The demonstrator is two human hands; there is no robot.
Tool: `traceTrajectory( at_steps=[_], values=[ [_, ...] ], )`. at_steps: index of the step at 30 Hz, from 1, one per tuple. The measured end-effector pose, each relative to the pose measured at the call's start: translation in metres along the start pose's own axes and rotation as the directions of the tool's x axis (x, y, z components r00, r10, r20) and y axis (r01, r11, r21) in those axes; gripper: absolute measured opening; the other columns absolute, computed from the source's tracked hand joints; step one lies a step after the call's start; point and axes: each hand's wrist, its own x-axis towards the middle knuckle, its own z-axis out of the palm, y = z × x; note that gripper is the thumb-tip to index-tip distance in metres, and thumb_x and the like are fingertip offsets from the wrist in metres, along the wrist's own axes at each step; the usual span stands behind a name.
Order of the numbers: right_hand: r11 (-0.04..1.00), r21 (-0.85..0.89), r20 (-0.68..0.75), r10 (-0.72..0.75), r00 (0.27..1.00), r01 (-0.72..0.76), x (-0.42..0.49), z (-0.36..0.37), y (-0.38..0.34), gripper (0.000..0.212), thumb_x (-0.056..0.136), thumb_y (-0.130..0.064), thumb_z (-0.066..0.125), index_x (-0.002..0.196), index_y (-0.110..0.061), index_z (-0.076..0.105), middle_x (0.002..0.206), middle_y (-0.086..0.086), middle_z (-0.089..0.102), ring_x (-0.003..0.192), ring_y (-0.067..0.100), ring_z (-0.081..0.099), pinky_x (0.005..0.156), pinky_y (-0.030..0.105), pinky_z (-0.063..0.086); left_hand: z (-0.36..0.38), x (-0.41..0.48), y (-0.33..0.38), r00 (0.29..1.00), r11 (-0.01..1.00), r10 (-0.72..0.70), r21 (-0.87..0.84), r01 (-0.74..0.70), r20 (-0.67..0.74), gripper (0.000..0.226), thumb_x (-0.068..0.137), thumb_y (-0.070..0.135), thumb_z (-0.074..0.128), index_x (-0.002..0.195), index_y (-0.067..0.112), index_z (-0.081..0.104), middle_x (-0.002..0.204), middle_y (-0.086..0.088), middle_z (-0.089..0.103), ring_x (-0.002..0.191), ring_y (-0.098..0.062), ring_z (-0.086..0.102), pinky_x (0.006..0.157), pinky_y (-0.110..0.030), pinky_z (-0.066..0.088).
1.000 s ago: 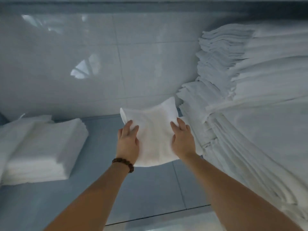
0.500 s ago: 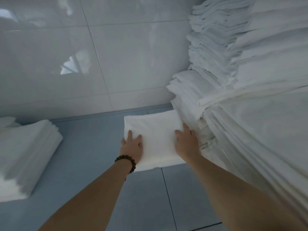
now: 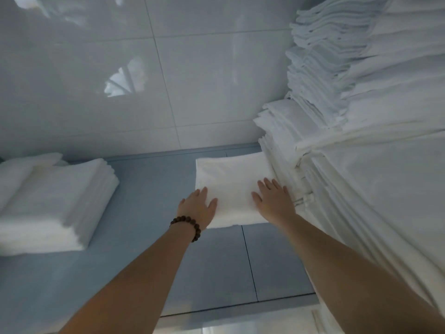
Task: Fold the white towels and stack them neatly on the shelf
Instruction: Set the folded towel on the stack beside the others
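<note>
A folded white towel [image 3: 231, 179] lies flat on the pale blue shelf [image 3: 149, 213], its right edge against a tall pile of white towels [image 3: 361, 145]. My left hand [image 3: 197, 206], with a bead bracelet on the wrist, rests palm down on the towel's near left corner. My right hand [image 3: 274, 198] presses flat on its near right part, fingers spread, next to the tall pile. Neither hand grips the cloth.
A lower stack of folded white towels [image 3: 53, 203] sits at the left of the shelf. A glossy white tiled wall [image 3: 144, 80] rises behind. The shelf's front edge [image 3: 216, 309] runs across the bottom, between my forearms.
The towel was held up in both hands a second ago. It has been laid down on the shelf against the tall pile, and both hands now lie flat on top of it.
</note>
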Motion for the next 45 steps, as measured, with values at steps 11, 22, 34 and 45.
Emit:
traceTrajectory(
  at_steps=[11, 22, 34, 45],
  values=[
    [0.976, 0.193, -0.065, -0.092, 0.994, 0.103, -0.089, -0.009, -0.079, 0.057, 0.098, -0.042, 0.036, 0.149, -0.022, 0.022, 0.157, 0.004, 0.02, 0.145, 0.02, 0.017, 0.118, 0.043, 0.016, -0.042, -0.113, -0.037, 0.958, 0.974, -0.172, -0.183, 0.131, -0.231, 0.059, 0.097, 0.046, 0.033, 0.148, 0.018, 0.025, 0.151, -0.004, 0.033, 0.138, -0.02, 0.03, 0.114, -0.04, 0.026],
    [0.928, 0.201, -0.076, -0.305, 0.949, 0.314, -0.122, 0.02, -0.21, 0.055, 0.095, -0.041, 0.042, 0.146, -0.024, 0.029, 0.155, 0.005, 0.024, 0.141, 0.021, 0.025, 0.115, 0.036, 0.023, -0.07, -0.193, -0.136, 0.847, 0.901, -0.416, -0.276, 0.335, -0.33, 0.06, 0.096, 0.049, 0.031, 0.148, 0.019, 0.025, 0.153, -0.002, 0.029, 0.141, -0.018, 0.024, 0.115, -0.039, 0.021],
    [0.862, 0.196, 0.015, -0.48, 0.877, 0.468, -0.223, 0.084, -0.43, 0.054, 0.096, -0.042, 0.04, 0.146, -0.027, 0.028, 0.155, 0.006, 0.022, 0.139, 0.023, 0.028, 0.111, 0.034, 0.027, -0.117, -0.321, -0.323, 0.74, 0.846, -0.527, -0.339, 0.411, -0.418, 0.053, 0.096, 0.043, 0.038, 0.142, 0.016, 0.036, 0.144, -0.001, 0.043, 0.131, -0.019, 0.04, 0.108, -0.037, 0.032],
    [0.857, 0.331, 0.049, -0.434, 0.899, 0.396, -0.268, 0.114, -0.552, 0.051, 0.096, -0.036, 0.045, 0.144, -0.027, 0.034, 0.154, 0.005, 0.024, 0.139, 0.024, 0.027, 0.111, 0.038, 0.033, -0.151, -0.369, -0.45, 0.762, 0.848, -0.516, -0.356, 0.392, -0.39, 0.051, 0.097, 0.041, 0.036, 0.142, 0.018, 0.035, 0.147, 0.0, 0.039, 0.133, -0.018, 0.037, 0.108, -0.036, 0.03]
  ],
)
